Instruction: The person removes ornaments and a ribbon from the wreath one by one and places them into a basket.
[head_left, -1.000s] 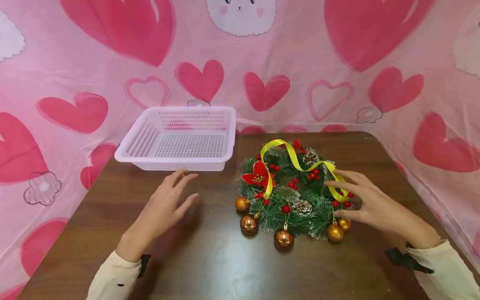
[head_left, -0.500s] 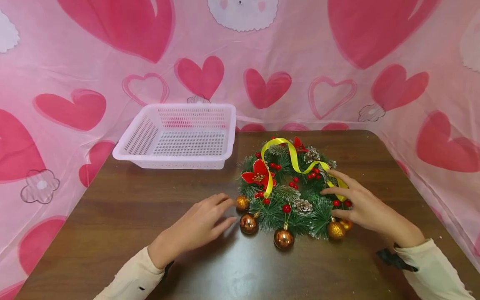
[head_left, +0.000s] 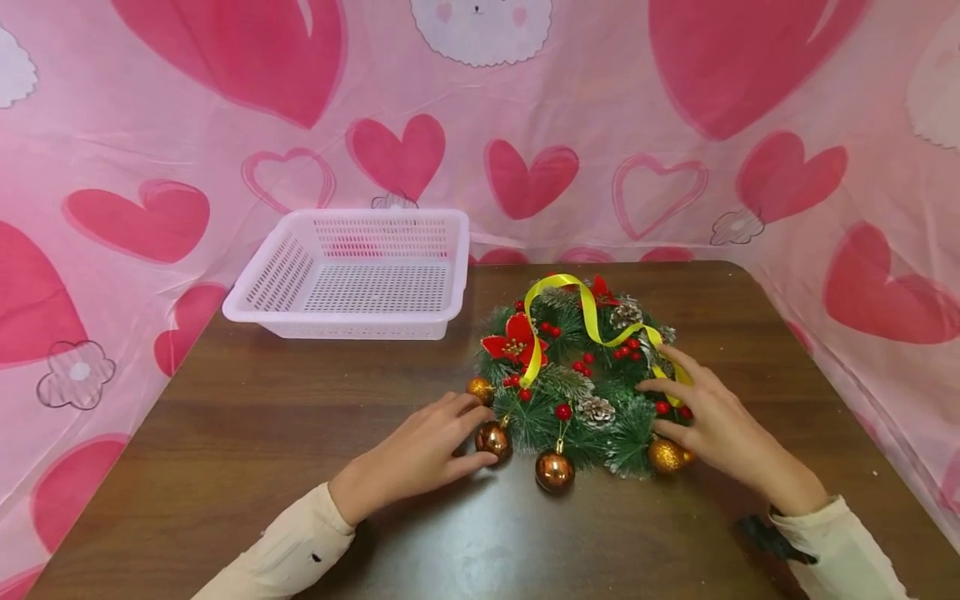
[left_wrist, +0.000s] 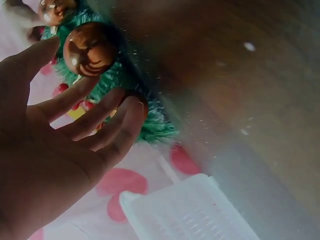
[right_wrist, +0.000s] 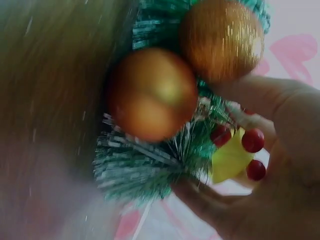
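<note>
Here's the Christmas wreath (head_left: 562, 383), lying on the wood-grain table (head_left: 465, 542) between my left hand (head_left: 420, 446) and right hand (head_left: 716, 433). Fingers loose on both, clenching nothing. 2 risks: my left thumb could snag that glossy copper bauble (head_left: 495, 439) loose; tilting could slide the yellow ribbon (head_left: 590, 319), if untied.

Left hand (head_left: 416, 446): fingers slightly bent, thumb apart on their near side; right hand (head_left: 716, 421): likewise, fingers spread.
</note>
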